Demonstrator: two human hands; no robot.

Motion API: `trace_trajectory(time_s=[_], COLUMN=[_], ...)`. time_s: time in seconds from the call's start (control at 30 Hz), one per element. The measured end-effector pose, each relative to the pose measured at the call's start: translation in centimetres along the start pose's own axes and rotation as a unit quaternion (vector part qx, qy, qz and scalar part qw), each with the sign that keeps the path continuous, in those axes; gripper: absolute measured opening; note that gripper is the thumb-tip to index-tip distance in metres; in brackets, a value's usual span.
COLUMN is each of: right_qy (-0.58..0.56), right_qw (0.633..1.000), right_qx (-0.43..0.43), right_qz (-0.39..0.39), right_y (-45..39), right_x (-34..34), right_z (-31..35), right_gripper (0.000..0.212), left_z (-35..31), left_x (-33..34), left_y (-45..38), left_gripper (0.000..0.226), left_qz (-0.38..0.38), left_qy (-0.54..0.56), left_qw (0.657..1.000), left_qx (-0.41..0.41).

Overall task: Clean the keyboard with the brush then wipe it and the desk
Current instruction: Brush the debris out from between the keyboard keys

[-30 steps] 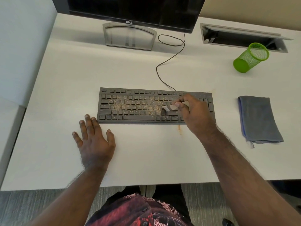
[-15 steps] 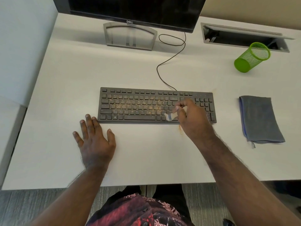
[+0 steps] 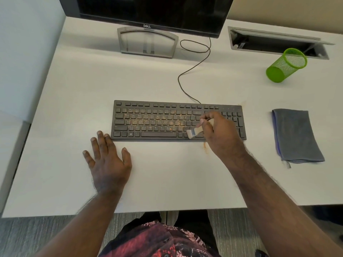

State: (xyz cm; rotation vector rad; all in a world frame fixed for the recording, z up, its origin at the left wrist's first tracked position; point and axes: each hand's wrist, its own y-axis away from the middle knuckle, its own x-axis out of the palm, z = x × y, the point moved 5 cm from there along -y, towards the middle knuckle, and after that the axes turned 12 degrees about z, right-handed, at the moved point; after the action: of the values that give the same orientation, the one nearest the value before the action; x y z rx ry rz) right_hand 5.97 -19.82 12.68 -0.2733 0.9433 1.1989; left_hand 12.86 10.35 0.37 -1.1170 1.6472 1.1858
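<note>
Monitor (image 3: 148, 8) top cut off; keyboard (image 3: 157, 121) right keys under right hand (image 3: 220, 134).

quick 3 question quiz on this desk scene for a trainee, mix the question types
1. True or false: the right hand holds the brush over the keyboard.
2. Where does the cloth lie? A) on the keyboard B) on the desk, to the right of the keyboard C) in the green cup
3. Fill in: the left hand rests flat on the ____.

Key: 1 true; 2 B; 3 desk
</note>
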Motion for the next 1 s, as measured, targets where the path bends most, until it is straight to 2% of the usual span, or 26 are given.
trace_trajectory(time_s=[0.1,0.3,0.5,0.67,0.87,1.0], right_qy=[-0.014,0.008,-0.006,-0.006,0.006,0.007], right_qw=[0.999,0.999,0.999,0.996,0.998,0.997], right_qx=[-0.031,-0.025,-0.041,-0.014,-0.034,-0.019], right_qz=[-0.026,0.021,0.011,0.083,0.053,0.074], right_y=[-0.2,-0.5,-0.7,-1.0,-1.1,-0.6], right_x=[0.2,1.2,0.8,1.0,0.6,1.1], right_z=[1.1,1.2,2.0,1.7,2.1,1.7], right_gripper=[0.013,0.009,0.009,0.007,0.007,0.007], left_z=[0.0,0.0,0.0,0.0,0.1,0.0], left_x=[0.0,0.0,0.0,0.1,0.1,0.1], left_y=[0.0,0.0,-0.1,-0.1,-0.1,-0.1], left_gripper=[0.076,0.077,0.077,0.077,0.077,0.077], left_qz=[0.001,0.003,0.004,0.007,0.009,0.011], left_qy=[0.000,0.002,0.003,0.001,-0.001,-0.002], left_qw=[1.000,1.000,1.000,1.000,1.000,1.000], left_qx=[0.002,0.001,-0.001,-0.003,-0.004,-0.004])
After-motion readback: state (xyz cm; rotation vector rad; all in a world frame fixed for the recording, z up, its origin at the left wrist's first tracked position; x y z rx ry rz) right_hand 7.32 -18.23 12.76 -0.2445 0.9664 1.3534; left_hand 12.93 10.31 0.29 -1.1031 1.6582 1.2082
